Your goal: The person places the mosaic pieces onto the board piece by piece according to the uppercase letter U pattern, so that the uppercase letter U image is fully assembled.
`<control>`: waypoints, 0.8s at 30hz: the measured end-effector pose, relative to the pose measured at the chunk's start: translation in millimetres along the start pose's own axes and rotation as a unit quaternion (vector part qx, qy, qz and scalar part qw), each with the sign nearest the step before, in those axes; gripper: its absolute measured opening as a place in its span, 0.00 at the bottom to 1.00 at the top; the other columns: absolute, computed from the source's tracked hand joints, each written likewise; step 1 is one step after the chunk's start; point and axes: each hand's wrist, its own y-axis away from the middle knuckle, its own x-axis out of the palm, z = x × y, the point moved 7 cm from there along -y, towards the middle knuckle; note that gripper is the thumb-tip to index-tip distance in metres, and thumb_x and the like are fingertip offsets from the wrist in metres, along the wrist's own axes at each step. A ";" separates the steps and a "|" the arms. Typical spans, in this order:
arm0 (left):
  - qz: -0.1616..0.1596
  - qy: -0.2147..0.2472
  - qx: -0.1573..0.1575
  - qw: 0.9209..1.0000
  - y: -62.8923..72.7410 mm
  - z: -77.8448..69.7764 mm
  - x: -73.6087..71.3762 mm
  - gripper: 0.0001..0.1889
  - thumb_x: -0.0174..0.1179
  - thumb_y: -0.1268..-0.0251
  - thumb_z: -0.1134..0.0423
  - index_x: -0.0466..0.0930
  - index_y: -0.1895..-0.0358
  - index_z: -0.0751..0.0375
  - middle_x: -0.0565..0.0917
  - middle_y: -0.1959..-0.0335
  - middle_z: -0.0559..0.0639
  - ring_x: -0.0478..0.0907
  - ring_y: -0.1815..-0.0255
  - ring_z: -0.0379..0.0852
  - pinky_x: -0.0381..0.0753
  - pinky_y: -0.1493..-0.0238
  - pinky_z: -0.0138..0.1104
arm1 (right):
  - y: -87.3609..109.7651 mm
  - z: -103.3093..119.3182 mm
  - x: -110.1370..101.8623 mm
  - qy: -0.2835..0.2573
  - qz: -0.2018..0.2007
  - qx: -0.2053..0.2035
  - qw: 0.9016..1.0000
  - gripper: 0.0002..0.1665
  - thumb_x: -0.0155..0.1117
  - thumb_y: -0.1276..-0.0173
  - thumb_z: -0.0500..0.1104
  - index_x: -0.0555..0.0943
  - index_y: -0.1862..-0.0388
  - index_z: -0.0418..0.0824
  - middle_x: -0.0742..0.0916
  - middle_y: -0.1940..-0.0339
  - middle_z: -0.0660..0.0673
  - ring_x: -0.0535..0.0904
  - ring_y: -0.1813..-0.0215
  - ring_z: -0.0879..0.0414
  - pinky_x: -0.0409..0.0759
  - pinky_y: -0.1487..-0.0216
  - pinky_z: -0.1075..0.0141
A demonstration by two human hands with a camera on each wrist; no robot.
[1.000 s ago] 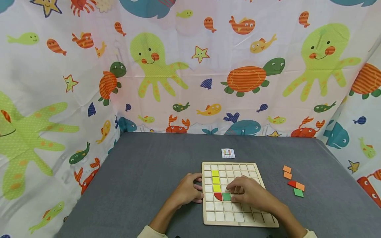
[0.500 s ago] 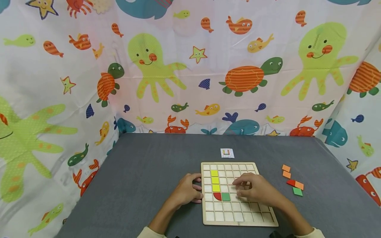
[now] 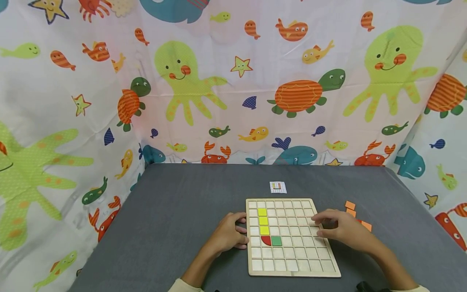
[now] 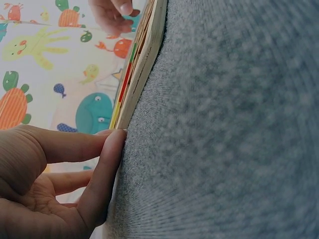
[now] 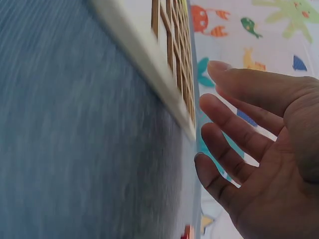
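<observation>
A pale wooden grid board lies flat on the table. Its left part holds a column of three yellow squares, a red quarter-round tile below them and a green square tile beside the red. My left hand touches the board's left edge with its fingertips, also in the left wrist view. Over the board's right edge, my right hand is held with relaxed, parted fingers; in the right wrist view nothing is between them. Loose orange tiles lie just beyond it, partly covered by the hand.
A small printed card with a coloured grid pattern lies behind the board. Dark grey cloth covers the table. A sea-animal curtain hangs behind and at both sides.
My right hand has moved right, from beside the green tile to the board's right edge, covering the loose green tile. The left hand stays put. The view has shifted slightly.
</observation>
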 end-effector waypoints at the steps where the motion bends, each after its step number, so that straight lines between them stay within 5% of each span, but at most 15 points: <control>1: 0.000 0.000 0.000 1.000 0.1 0.0 -0.1 0.41 0.71 0.48 0.85 0.72 0.27 0.70 0.75 0.41 0.61 0.83 0.52 0.51 0.94 0.68 0.41 | 1.8 -3.6 -2.7 0.001 -0.002 0.003 1.000 0.24 0.80 0.34 0.49 0.87 0.41 0.44 0.88 0.48 0.47 0.82 0.54 0.60 0.84 0.59 0.70; 13: -0.002 -0.002 0.005 1.000 -1.1 1.7 0.0 0.40 0.71 0.49 0.85 0.73 0.27 0.70 0.75 0.42 0.60 0.84 0.52 0.51 0.94 0.69 0.41 | 26.6 -37.6 -31.5 0.066 -0.034 0.037 0.997 0.25 0.80 0.35 0.54 0.88 0.41 0.48 0.91 0.47 0.52 0.82 0.49 0.66 0.84 0.52 0.69; 24: -0.004 -0.003 0.003 1.000 -0.9 2.7 0.2 0.40 0.71 0.49 0.85 0.73 0.27 0.70 0.75 0.42 0.60 0.83 0.52 0.50 0.94 0.69 0.41 | 44.8 -61.2 -49.8 0.098 -0.042 0.070 0.992 0.25 0.78 0.33 0.53 0.87 0.40 0.47 0.90 0.45 0.48 0.79 0.52 0.67 0.80 0.57 0.70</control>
